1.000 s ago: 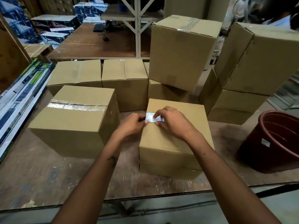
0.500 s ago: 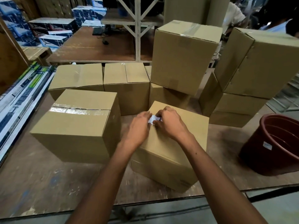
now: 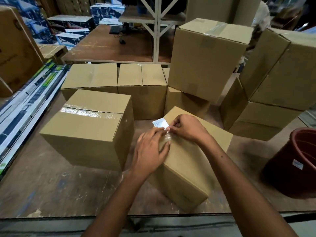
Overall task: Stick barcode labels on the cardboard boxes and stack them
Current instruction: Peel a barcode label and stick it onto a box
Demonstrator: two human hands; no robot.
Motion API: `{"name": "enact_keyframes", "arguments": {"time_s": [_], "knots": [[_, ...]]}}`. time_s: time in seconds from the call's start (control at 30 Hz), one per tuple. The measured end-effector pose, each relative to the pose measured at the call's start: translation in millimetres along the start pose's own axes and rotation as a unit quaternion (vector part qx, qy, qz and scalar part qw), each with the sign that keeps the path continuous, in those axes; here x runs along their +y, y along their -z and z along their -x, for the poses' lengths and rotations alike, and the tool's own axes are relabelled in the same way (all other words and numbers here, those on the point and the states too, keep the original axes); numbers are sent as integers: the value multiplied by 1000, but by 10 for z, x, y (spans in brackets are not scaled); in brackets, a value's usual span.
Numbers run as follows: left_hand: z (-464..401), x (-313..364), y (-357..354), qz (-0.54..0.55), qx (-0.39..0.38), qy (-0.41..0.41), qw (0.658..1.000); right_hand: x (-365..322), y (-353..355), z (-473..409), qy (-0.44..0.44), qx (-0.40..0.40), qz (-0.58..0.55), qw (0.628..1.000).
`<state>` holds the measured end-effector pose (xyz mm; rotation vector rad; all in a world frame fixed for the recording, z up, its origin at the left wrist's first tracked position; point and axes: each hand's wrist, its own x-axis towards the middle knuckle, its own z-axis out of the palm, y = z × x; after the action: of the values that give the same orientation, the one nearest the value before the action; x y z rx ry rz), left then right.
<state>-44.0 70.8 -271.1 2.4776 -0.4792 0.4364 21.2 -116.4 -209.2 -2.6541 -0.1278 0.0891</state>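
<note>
1. Closest in, both arms reach over the bench (image 3: pixel 51 189) edge to the tilted box (image 3: pixel 188 168) sitting near the front, turned corner-on.
2. Left hand (image 3: pixel 150 151) lies flat on the box's top with its fingers straight, pressing by the look of it, not gripping anything.
3. Right hand (image 3: pixel 186 129) has its fingers curled and pinches the barcode label (image 3: pixel 160 123) by one end. The label is at the box's far top edge, and most of it sticks out loose.
4. So I'd say we're mid-sticking: next move needs the label laid down flat and smoothed without creases.
5. Just left, a taped box (image 3: pixel 89 127) waits. Can't see a label on it.
6. Further back are more boxes (image 3: pixel 142 89), some already stacked (image 3: pixel 205 60). A brown bucket (image 3: pixel 294 161) sits off right.
</note>
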Motion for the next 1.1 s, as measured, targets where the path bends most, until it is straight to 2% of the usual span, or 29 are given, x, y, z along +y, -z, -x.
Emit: {"name": "enact_keyframes", "arguments": {"time_s": [0.07, 0.17, 0.3, 0.43, 0.53, 0.63, 0.7, 0.8, 0.9, 1.0, 1.1], "knots": [[-74, -116, 41, 28, -3, 5, 1000, 5, 21, -20, -9, -8, -39, 999], [-154, -126, 70, 75, 15, 66, 995, -1, 8, -50, -9, -13, -46, 999], [-248, 42, 28, -9, -6, 170, 985, 44, 7, -59, -12, -17, -72, 997], [-313, 176, -32, -79, -4, 188, 979, 147, 50, -78, -4, -20, -111, 994], [-371, 240, -62, -92, 13, 226, 970, 116, 46, -104, 1, -13, -74, 997], [-331, 295, -138, -94, 31, 236, 967, 28, -23, -148, -23, -27, 21, 999], [-241, 342, -186, -87, 51, 235, 967, -6, -56, -195, -45, -52, 18, 998], [-130, 381, -208, -89, 84, 233, 965, -45, 35, -232, -57, -94, -30, 994], [-86, 414, -177, -94, 75, 234, 965, -124, 97, -243, -54, -95, -130, 986], [-91, 420, -174, -139, 49, 227, 963, -182, 104, -308, -79, -93, -297, 947], [-95, 400, -211, -155, 40, 222, 962, -207, 155, -371, -94, -102, -358, 924]]}}
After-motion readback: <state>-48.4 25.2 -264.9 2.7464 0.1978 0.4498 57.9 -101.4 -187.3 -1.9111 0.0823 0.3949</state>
